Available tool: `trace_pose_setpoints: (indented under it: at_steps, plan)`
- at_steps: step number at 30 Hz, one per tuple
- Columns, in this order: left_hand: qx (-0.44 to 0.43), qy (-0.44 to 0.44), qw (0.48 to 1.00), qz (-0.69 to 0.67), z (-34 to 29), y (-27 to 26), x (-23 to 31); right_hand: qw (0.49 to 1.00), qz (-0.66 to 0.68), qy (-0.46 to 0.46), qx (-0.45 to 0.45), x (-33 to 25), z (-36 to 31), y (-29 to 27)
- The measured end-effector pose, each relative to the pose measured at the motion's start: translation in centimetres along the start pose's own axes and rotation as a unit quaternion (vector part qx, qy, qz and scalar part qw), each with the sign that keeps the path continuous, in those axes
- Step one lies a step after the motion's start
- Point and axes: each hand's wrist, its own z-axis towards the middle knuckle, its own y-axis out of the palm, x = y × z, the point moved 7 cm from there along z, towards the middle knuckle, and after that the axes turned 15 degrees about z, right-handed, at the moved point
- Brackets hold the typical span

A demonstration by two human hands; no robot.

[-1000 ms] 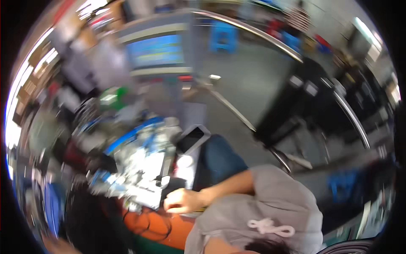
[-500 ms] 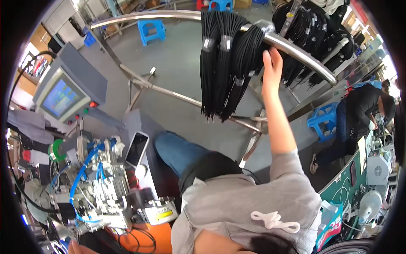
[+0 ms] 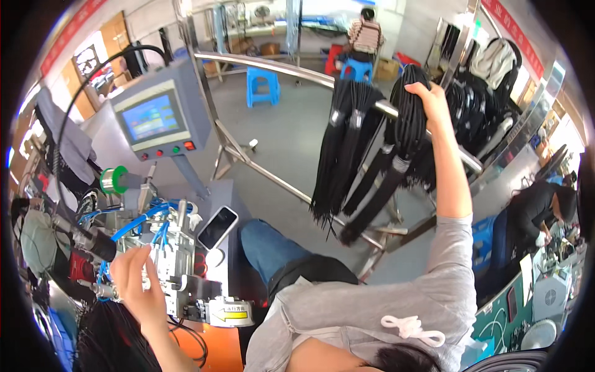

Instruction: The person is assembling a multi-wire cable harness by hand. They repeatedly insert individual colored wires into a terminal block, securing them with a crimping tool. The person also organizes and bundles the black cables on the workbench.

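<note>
My right hand is raised at a steel rail, its fingers closed round the top of a looped bundle of black cables. That bundle hangs down in front of the rail, bound with a pale band. Just left of it, more black cable bundles drape over the same rail. At the lower left, my left hand is held up beside a bench machine with blue air tubes. Its fingers are loosely bent and apart, with nothing visible in them.
A control panel with a lit screen stands on the left. Near the machine lie a phone and a green-rimmed spool. A blue stool is beyond the rail. At the right, a co-worker bends over a green bench.
My right hand has gone from reaching at the rail to gripping a cable bundle, which is now lifted at its top. My left hand has risen into view beside the machine. The view has tilted up.
</note>
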Motion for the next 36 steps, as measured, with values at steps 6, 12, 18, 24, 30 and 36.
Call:
trace_pose_setpoints:
  at_steps: [6,12,18,24,30,36]
  plan:
    - [0.046,0.055,0.973,-0.22,6.3,3.5,8.1,0.954,-0.161,-0.193,-0.161,-19.9,-6.8,6.0]
    - [0.088,0.108,0.887,-0.44,10.7,2.3,18.0,0.886,-0.309,-0.277,-0.209,-27.4,-11.5,6.1]
    - [0.074,0.086,0.684,-0.721,8.9,-4.1,20.1,0.881,-0.252,-0.312,-0.252,-27.4,-10.3,8.8]
    - [0.044,0.054,0.492,-0.868,4.6,-7.6,15.6,0.869,-0.154,-0.287,-0.372,-24.9,-9.9,15.3]
    - [0.208,-0.12,0.485,-0.841,0.7,-12.5,10.6,0.724,0.181,-0.048,-0.664,-14.0,-15.2,31.3]
    - [0.382,-0.096,0.658,-0.641,-6.8,-20.5,7.0,0.362,0.394,0.36,-0.764,-4.5,-32.2,34.1]
